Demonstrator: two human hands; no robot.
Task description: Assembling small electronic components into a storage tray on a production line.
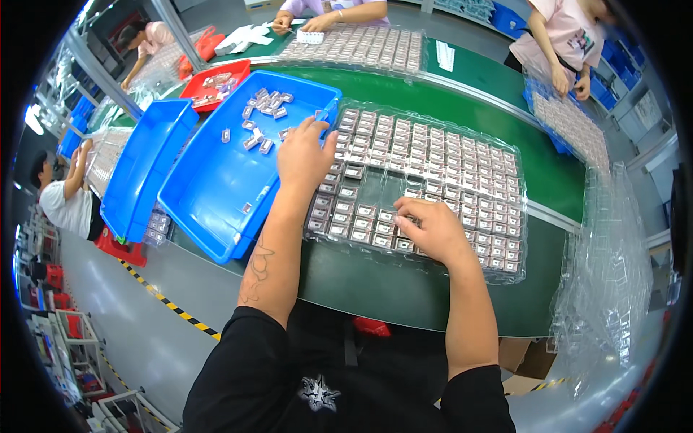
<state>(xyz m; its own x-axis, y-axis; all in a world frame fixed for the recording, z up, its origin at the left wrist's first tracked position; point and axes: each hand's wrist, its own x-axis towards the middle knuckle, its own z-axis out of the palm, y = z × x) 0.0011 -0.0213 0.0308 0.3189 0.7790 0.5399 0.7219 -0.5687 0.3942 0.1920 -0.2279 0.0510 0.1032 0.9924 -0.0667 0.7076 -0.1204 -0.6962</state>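
Observation:
My left hand (304,153) is at the right rim of a large blue bin (209,191), its fingers bent and closed. A small pale piece shows by its fingertips, but what it grips is unclear. Several small white-and-brown boxy parts (266,105) lie loose in the bin. My right hand (432,229) is over a clear plastic tray (516,216) filled with rows of similar parts. Its thumb and fingers come together at the tray's pockets, and whatever is between them is hidden. Left of its fingertips are a few bare pockets (382,186).
A narrower blue bin (148,169) and a red bin (242,68) of parts stand left and behind. Clear empty trays (606,274) are stacked at the right. Co-workers handle other trays across the green table (462,105). A metal rail (552,215) runs along it.

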